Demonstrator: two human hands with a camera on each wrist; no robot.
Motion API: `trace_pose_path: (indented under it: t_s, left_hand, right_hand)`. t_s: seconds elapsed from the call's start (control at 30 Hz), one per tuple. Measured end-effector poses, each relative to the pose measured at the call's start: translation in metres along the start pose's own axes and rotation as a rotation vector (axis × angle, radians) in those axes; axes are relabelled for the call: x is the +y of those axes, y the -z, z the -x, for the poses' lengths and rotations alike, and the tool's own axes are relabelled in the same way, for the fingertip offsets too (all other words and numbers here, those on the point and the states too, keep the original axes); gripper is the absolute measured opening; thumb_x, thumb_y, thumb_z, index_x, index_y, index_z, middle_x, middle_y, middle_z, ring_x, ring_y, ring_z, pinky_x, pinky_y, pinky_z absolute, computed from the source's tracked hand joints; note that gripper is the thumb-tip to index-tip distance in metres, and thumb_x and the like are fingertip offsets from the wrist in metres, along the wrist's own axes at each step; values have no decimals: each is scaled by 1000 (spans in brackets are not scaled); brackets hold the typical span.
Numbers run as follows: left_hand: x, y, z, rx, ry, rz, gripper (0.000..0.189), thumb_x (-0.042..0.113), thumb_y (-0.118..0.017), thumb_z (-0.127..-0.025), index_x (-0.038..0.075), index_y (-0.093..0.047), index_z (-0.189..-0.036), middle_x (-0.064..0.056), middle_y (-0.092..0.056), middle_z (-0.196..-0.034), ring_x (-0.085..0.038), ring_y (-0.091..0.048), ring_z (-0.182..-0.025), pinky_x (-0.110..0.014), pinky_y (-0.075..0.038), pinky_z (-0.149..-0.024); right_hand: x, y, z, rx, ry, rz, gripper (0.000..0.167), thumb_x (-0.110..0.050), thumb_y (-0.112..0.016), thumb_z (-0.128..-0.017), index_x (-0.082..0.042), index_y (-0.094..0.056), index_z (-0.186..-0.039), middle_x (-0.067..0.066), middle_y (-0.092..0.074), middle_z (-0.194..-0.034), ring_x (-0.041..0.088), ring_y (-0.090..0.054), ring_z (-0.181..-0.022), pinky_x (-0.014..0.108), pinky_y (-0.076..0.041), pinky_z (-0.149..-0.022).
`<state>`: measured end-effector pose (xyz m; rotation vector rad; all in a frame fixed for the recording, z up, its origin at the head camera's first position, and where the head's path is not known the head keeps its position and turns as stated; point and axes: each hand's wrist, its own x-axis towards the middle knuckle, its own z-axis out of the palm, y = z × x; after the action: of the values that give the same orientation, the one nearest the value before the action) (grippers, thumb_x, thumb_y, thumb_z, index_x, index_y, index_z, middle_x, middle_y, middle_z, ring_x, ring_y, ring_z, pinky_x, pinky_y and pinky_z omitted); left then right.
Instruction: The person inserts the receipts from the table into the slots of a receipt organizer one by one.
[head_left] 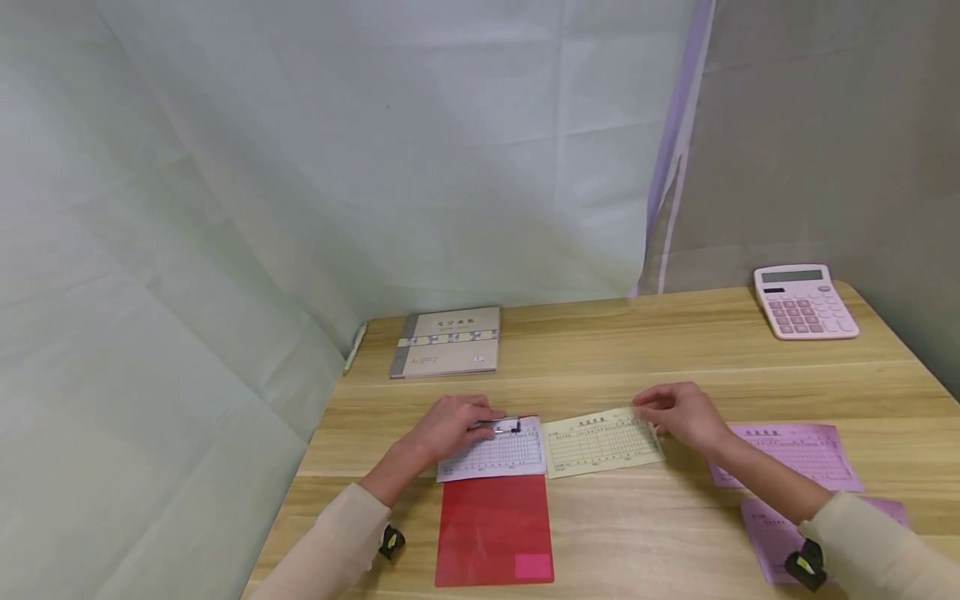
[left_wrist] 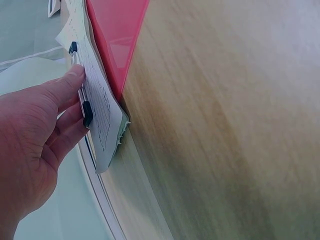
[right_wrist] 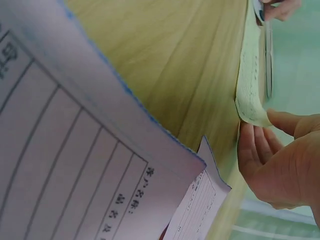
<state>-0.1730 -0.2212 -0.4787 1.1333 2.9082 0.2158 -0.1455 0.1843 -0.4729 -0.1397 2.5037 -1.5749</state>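
Note:
A red clipboard (head_left: 491, 529) lies on the table with a white printed form (head_left: 491, 458) over its upper part. My left hand (head_left: 446, 425) pinches the clipboard's metal clip (left_wrist: 85, 102) between thumb and fingers; the left wrist view shows several sheets layered there. To the right, a pale yellow printed form (head_left: 603, 446) lies slightly tilted, its left edge close against the white form. My right hand (head_left: 686, 412) pinches the yellow form's upper right corner, which bends up a little in the right wrist view.
Two pink-purple printed forms (head_left: 791, 454) lie on the right, under my right forearm. At the back stand out a banded notebook (head_left: 450, 354) and a pen (head_left: 355, 348) on the left. A pink calculator (head_left: 806, 304) sits at the back right corner, near the curtain (head_left: 487, 167).

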Motion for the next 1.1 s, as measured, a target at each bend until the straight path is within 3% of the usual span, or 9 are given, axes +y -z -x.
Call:
trace_pose_path:
  t_s: [0.23,0.4,0.7,0.9,1.1]
  left_hand:
    - [1,1,0,6,-4,-5,34,30,-80,-98,20,-78,-130,9,-69,-100,-5,-60,-83,-28,-53,-76]
    - [1,1,1,27,-23,-3,34,29,-80,-97,18,-79,-129,8,-69,-99,-6,-60,-82,-30,-54,-75]
    - [3,1,1,20,-18,-6,33,29,-81,-97,20,-79,-129,8,-68,-99,-6,-59,-81,-28,-52,-75]
    - [3,2,1,23,-27,-13,34,29,-81,-97,19,-79,-129,7,-68,-99,-7,-58,-81,-30,-53,-76]
    - [2,1,1,25,-30,-6,31,28,-81,-96,18,-80,-126,7,-69,-101,-7,-60,-82,-30,-54,-76]
  right_hand:
    - [3,-3,-1,54,163,223,21,-6,-80,-93,8,-77,-109,15,-78,-95,24,-72,-84,27,-55,-65]
    - [7,-5,-3,78,181,289,9,-7,-80,-94,1,-82,-98,11,-79,-93,21,-71,-83,29,-54,-69]
    - [-15,17,-9,4,129,179,17,-8,-74,-100,7,-79,-105,17,-78,-93,23,-68,-68,32,-57,-60]
    - [-44,38,-19,-45,83,114,25,-11,-71,-103,9,-76,-116,17,-78,-100,24,-68,-78,40,-61,-69]
    - [-66,26,-24,-147,-6,-65,33,-13,-71,-104,13,-70,-125,15,-78,-103,21,-71,-84,43,-62,-78]
